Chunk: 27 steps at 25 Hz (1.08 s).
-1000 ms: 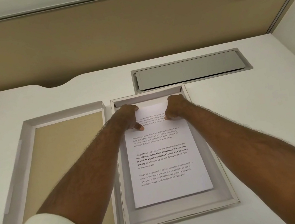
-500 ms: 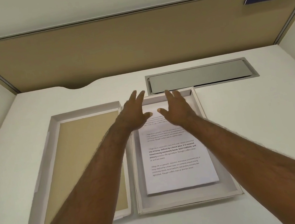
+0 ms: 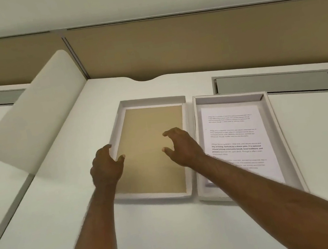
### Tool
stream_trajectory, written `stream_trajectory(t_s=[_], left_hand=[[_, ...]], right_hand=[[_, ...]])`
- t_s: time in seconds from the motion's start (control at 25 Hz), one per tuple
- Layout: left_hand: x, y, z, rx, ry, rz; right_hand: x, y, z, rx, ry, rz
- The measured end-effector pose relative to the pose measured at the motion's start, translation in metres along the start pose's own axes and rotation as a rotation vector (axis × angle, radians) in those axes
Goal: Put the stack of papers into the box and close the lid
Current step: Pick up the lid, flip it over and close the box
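Observation:
The stack of papers [image 3: 236, 134], white with printed text, lies flat inside the shallow white box [image 3: 276, 127] on the right of the desk. Left of it, the lid [image 3: 154, 147] rests upside down, showing its tan inside and white rim. My left hand [image 3: 107, 166] hovers over the lid's left rim with fingers spread and curled. My right hand [image 3: 181, 145] is above the lid's right side, fingers apart, holding nothing. My right forearm crosses the box's near left corner and hides part of the papers.
A grey cable hatch [image 3: 271, 86] is set into the white desk [image 3: 132, 227] behind the box. A rounded white divider [image 3: 35, 124] stands on the left, with a neighbouring desk beyond it. A tan partition wall [image 3: 188, 44] runs along the back.
Both hands have lifted off the papers in the box and moved left over the lid. The view has swung left as well.

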State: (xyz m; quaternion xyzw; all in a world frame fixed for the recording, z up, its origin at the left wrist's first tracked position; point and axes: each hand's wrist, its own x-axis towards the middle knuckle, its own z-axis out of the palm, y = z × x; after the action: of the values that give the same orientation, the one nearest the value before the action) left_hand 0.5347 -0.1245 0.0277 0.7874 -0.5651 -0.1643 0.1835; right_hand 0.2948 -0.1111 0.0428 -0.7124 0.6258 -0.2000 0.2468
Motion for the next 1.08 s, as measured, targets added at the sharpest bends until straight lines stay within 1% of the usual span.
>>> stream_trajectory(t_s=[0.08,0.12,0.2,0.36,0.48,0.56,0.64,0.68,0.76,0.92,1.0,1.08], left_hand=[[-0.009,-0.032,-0.006,0.023,-0.039,-0.209],[-0.014,-0.047,-0.007,0.035,-0.065,-0.279],[-0.025,-0.067,-0.004,0.035,-0.096,-0.343],[-0.032,-0.083,0.005,-0.039,-0.091,-0.342],[-0.029,-0.084,0.006,-0.117,-0.037,-0.319],[-0.031,-0.080,0.004,-0.157,0.029,-0.305],[-0.037,-0.072,-0.001,-0.267,0.159,-0.306],[-0.040,-0.067,-0.004,-0.335,0.242,-0.285],[-0.047,-0.055,-0.010,-0.421,0.396,-0.190],[-0.056,-0.026,-0.029,-0.482,0.630,0.032],[-0.060,-0.010,-0.042,-0.509,0.723,0.125],[-0.063,0.004,-0.054,-0.518,0.803,0.223]], right_hand=[[0.001,-0.023,0.021,0.041,-0.032,0.011],[0.003,-0.035,0.031,0.061,-0.055,0.015],[0.006,-0.052,0.047,0.089,-0.101,0.020],[0.011,-0.076,0.073,0.105,-0.173,0.035],[0.015,-0.084,0.082,0.117,-0.202,0.058],[0.017,-0.086,0.083,0.139,-0.209,0.074],[0.022,-0.091,0.082,0.176,-0.208,0.091],[0.025,-0.095,0.081,0.208,-0.206,0.106],[0.032,-0.109,0.074,0.312,-0.197,0.153],[0.045,-0.147,0.049,0.677,-0.133,0.240],[0.051,-0.167,0.027,0.817,-0.073,0.214],[0.057,-0.183,0.003,0.883,0.010,0.181]])
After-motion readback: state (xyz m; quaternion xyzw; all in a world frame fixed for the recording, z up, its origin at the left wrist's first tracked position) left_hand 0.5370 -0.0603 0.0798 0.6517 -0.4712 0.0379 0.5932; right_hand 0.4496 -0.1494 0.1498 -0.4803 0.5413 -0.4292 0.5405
